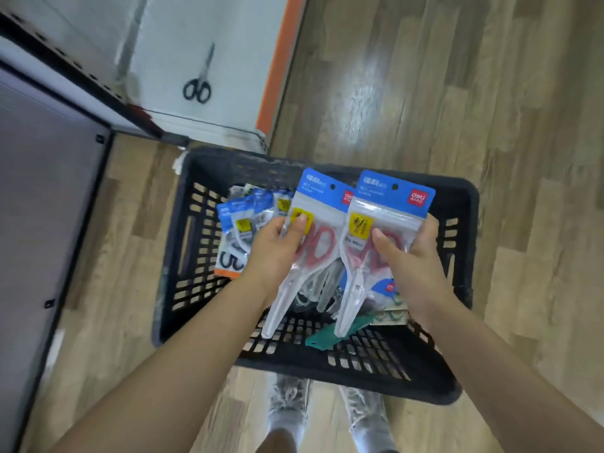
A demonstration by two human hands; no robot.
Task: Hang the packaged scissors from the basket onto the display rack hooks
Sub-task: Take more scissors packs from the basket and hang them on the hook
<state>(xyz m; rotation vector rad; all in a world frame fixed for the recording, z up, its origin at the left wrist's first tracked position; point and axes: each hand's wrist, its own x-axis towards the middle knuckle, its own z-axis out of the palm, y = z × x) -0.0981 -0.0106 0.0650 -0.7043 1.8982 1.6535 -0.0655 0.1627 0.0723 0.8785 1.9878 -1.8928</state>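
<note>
The left hand and right hand are each clamping fingers round a scissors pack above the basket, blue headers upward, probably keeping hang holes ready for hooks.

We see both bare forearms cut off by the bottom edge; small print on the blue-topped clear scissors packets is unreadable, and the black slotted plastic basket's lower contents lie hidden.

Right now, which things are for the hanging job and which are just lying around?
For the job:
left hand holding one red scissors pack
right hand holding another pack
black basket with more packs

Just lying about:
loose black scissors on the white shelf base
green item in the basket
</note>
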